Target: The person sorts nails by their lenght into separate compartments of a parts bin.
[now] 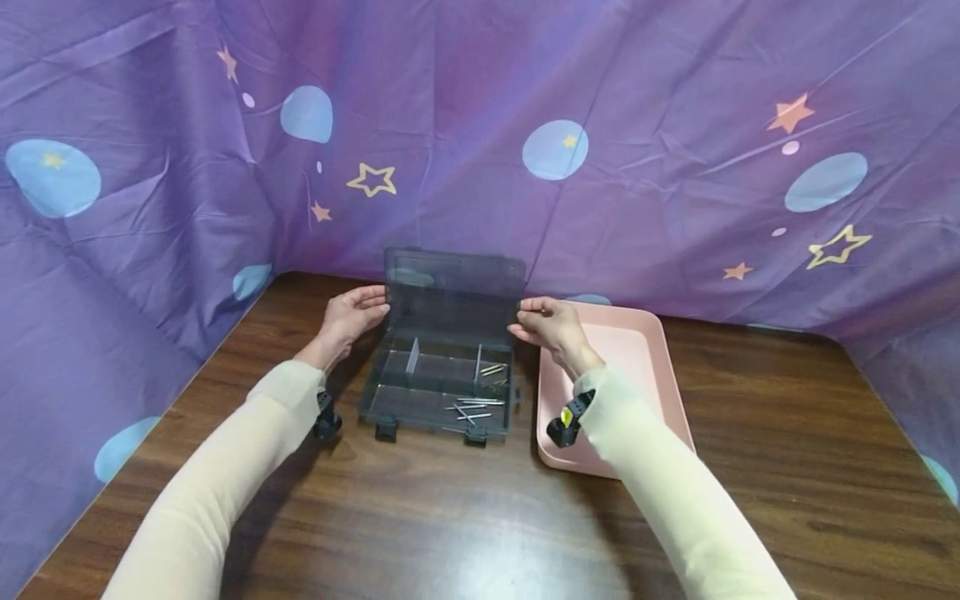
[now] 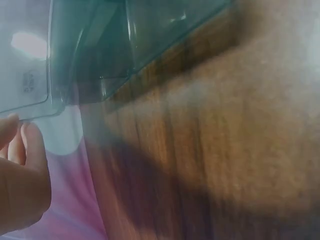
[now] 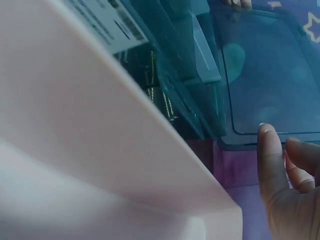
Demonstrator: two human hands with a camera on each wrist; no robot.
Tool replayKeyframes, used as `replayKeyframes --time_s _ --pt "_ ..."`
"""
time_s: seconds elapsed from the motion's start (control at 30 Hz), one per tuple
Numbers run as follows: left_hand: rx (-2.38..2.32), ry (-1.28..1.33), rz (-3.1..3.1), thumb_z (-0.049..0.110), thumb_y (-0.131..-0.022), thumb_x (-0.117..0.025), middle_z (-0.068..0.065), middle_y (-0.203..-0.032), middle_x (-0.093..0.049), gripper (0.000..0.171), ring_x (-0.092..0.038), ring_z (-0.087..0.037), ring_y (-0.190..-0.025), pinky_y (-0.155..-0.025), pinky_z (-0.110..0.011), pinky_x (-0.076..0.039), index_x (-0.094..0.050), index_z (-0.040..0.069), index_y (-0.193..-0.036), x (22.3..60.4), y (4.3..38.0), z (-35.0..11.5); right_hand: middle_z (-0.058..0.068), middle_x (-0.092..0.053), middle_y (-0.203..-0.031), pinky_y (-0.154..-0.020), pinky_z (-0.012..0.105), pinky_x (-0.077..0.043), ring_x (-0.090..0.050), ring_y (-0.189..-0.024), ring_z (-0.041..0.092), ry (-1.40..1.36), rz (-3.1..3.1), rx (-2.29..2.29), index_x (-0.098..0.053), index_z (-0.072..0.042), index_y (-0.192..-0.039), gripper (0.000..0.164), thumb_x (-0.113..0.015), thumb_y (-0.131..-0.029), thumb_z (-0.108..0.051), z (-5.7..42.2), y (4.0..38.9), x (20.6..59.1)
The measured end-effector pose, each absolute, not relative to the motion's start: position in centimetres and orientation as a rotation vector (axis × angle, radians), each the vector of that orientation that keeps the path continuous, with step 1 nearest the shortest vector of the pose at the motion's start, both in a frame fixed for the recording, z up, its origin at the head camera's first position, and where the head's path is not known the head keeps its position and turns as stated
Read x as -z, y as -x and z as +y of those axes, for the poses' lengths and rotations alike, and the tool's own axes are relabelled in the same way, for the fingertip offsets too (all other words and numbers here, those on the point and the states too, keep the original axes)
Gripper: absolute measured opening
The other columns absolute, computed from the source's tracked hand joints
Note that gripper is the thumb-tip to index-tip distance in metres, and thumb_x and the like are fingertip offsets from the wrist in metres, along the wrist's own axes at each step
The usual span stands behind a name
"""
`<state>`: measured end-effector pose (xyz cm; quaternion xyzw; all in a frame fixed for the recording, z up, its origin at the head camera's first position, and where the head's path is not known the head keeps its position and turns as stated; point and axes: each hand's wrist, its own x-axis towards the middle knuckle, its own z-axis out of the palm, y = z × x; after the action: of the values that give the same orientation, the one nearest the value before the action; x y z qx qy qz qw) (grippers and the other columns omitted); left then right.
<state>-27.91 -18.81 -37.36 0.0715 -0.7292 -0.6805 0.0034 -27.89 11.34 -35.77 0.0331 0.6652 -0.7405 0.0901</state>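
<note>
A smoky, see-through compartment box (image 1: pixel 431 392) stands on the wooden table with its lid (image 1: pixel 454 292) raised upright at the back. My left hand (image 1: pixel 347 323) pinches the lid's left edge between thumb and fingers. At the opposite edge, my right hand (image 1: pixel 551 327) pinches the lid too, one fingertip lying over its face in the right wrist view. Slim silver metal rods (image 1: pixel 474 408) lie crossed in the front compartment. Gold twist drill bits (image 1: pixel 492 370) rest in the back right compartment. Two clear dividers (image 1: pixel 412 356) split the back row. Front latches (image 1: pixel 476 435) hang down.
A pink tray (image 1: pixel 671 379) sits right of the box, beneath my right forearm. A printed white label (image 3: pixel 107 22) shows by the box in the right wrist view. Behind the table (image 1: pixel 787 433) hangs a purple cloth (image 1: pixel 465 108) with stars and blue ovals.
</note>
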Motion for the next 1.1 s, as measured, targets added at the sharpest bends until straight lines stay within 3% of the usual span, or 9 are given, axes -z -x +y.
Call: replayKeyframes --time_s 0.17,0.37,0.53,0.7,0.83,0.9,1.0,1.1 --pt "2.079 -0.216 -2.267 -0.002 -0.087 -0.063 -0.014 -0.114 -0.061 0.041 -0.06 -0.001 -0.087 -0.074 -0.011 -0.052 -0.053 -0.007 -0.127 37.2 27.0 -18.8 0.005 -0.053 -0.08 -0.074 0.022 -0.056 -0.067 -0.064 0.009 -0.031 1.995 2.206 -0.045 0.018 -0.119 0.03 -0.05 -0.09 0.012 11.4 26.6 35.6" --pt "2.051 -0.17 -2.237 -0.002 -0.087 -0.063 0.01 -0.083 -0.063 0.037 -0.059 0.004 -0.071 -0.069 -0.013 -0.053 -0.054 -0.013 -0.12 37.2 25.6 -19.1 0.0 -0.059 -0.078 -0.077 0.023 -0.056 -0.066 -0.068 0.009 0.019 1.967 2.229 -0.045 0.016 -0.118 0.027 -0.049 -0.093 0.007 11.5 25.2 35.8" --pt "2.068 -0.142 -2.26 -0.001 -0.087 -0.063 0.016 -0.081 -0.06 0.036 -0.06 0.005 -0.071 -0.073 -0.016 -0.055 -0.053 -0.014 -0.12 37.1 24.6 -19.5 -0.002 -0.065 -0.072 -0.072 0.023 -0.057 -0.067 -0.069 0.009 0.009 1.963 2.212 -0.048 0.012 -0.118 0.026 -0.049 -0.097 -0.003 11.6 24.2 35.8" --pt "2.207 -0.1 -2.207 -0.002 -0.089 -0.06 0.012 -0.082 -0.065 0.033 -0.064 0.001 -0.073 -0.074 -0.016 -0.055 -0.053 -0.015 -0.119 36.9 23.6 -19.8 -0.001 -0.066 -0.074 -0.07 0.024 -0.058 -0.067 -0.07 0.009 -0.002 1.972 2.166 -0.046 0.012 -0.123 0.034 -0.048 -0.099 -0.012 11.8 23.3 35.7" --pt "2.398 0.037 -2.072 -0.002 -0.091 -0.057 0.006 -0.081 -0.069 0.012 -0.068 -0.005 -0.076 -0.076 -0.018 -0.055 -0.062 -0.006 -0.101 38.0 23.5 -20.6 0.003 -0.067 -0.079 -0.071 0.026 -0.058 -0.067 -0.072 0.01 -0.03 1.983 2.128 -0.045 0.016 -0.125 0.042 -0.049 -0.099 -0.016 11.9 22.7 35.8" --pt "2.433 0.084 -2.063 0.0 -0.093 -0.054 0.001 -0.084 -0.071 0.009 -0.068 -0.006 -0.078 -0.077 -0.019 -0.055 -0.062 -0.002 -0.098 38.1 23.1 -20.8 0.007 -0.068 -0.082 -0.073 0.026 -0.058 -0.068 -0.074 0.012 -0.039 1.973 2.123 -0.046 0.017 -0.123 0.043 -0.051 -0.098 -0.018 12.0 22.4 35.9" --pt "2.413 0.117 -2.15 0.01 -0.098 -0.05 -0.019 -0.105 -0.068 0.026 -0.067 -0.004 -0.082 -0.08 -0.021 -0.055 -0.058 -0.007 -0.116 38.0 22.7 -21.1 0.009 -0.07 -0.085 -0.074 0.026 -0.057 -0.068 -0.075 0.012 -0.042 1.949 2.115 -0.049 0.018 -0.119 0.044 -0.052 -0.098 -0.02 12.0 22.1 35.9" --pt "2.315 0.065 -2.32 0.024 -0.101 -0.045 -0.03 -0.125 -0.051 0.049 -0.065 -0.001 -0.084 -0.084 -0.02 -0.053 -0.042 -0.013 -0.134 37.0 21.7 -20.9 0.007 -0.069 -0.081 -0.073 0.024 -0.057 -0.068 -0.073 0.011 -0.029 1.922 2.098 -0.049 0.017 -0.118 0.041 -0.052 -0.097 -0.018 12.1 21.8 35.9"
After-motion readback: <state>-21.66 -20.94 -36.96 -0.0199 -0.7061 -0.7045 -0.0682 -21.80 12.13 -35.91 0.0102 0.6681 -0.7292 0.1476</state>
